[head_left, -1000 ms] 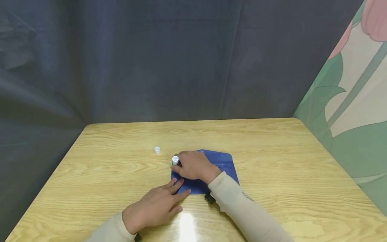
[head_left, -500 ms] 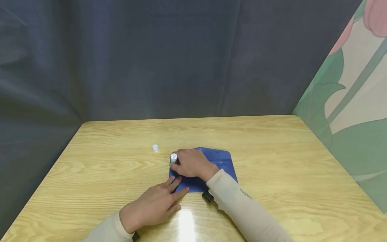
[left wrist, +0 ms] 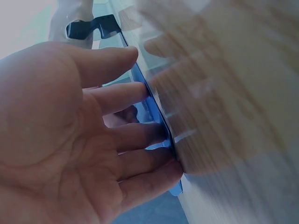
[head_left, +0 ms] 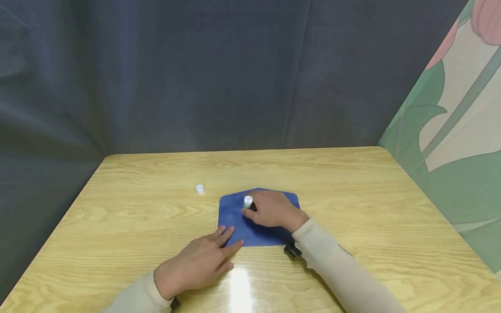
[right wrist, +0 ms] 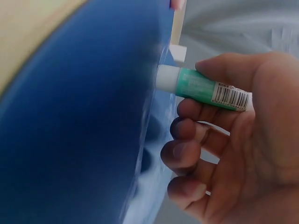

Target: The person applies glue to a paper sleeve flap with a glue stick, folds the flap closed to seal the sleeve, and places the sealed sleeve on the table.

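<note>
A blue envelope [head_left: 232, 213] lies on the wooden table, its pointed flap side away from me. My right hand [head_left: 272, 208] pinches a green-and-white glue stick [right wrist: 201, 87] between thumb and fingers and holds it upright over the envelope's upper middle. In the right wrist view the stick's white end meets the blue surface, and its barcode label shows by the palm. My left hand [head_left: 195, 263] has its fingers stretched out, fingertips resting on the envelope's near left corner. Behind the envelope to the left stands a small white cap [head_left: 200, 189].
The wooden table [head_left: 137, 208] reaches back to a dark curtain [head_left: 211, 78]. A cloth with a flower pattern [head_left: 465, 130] hangs along the right side. Each wrist carries a black strap mount [head_left: 292, 250].
The right hand has slid the glue stick rightward from the envelope's left edge to its upper middle. The left hand stays at the near left corner.
</note>
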A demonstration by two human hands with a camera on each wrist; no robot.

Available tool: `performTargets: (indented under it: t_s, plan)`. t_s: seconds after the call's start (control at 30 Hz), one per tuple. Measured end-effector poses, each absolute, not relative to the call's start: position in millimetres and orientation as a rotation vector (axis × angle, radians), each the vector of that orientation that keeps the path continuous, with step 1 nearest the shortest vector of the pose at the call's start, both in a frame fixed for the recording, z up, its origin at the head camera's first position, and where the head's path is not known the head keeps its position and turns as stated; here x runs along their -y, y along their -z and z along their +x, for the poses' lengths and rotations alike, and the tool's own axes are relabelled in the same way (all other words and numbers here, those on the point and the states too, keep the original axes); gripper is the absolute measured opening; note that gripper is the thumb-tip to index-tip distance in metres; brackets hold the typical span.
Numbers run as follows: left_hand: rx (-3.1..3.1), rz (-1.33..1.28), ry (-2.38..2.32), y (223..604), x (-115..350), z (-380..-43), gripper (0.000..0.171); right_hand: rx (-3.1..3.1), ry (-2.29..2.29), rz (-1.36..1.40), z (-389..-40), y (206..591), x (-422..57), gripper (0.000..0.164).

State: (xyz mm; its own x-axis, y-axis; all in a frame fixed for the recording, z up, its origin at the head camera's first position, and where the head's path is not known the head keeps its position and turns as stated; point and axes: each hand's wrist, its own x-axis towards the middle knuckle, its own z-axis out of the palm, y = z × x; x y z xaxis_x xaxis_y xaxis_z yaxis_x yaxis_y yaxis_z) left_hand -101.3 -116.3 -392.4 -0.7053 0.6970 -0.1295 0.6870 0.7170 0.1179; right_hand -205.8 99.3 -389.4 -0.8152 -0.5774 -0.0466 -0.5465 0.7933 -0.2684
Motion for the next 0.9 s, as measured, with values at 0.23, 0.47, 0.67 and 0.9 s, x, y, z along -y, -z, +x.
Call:
performTargets:
  t_s: [0.23, 0.47, 0.67, 0.9]
  plan:
    - [-2.735, 1.125, -0.087, 390, 116, -101, 0.052, -2.869, 0.395, -0.841, -203, 389, -149, 0.026]
    - [-2.742, 1.146, -0.081, 390, 116, -101, 0.051, -2.915, 0.406, -0.723, -196, 387, -197, 0.023]
    - [-2.748, 1.148, -0.092, 389, 117, -100, 0.050, -2.934, 0.392, -0.711, -194, 387, -213, 0.026]
    - [-2.744, 1.141, -0.119, 391, 117, -101, 0.049, -2.923, 0.366, -0.666, -196, 384, -217, 0.025]
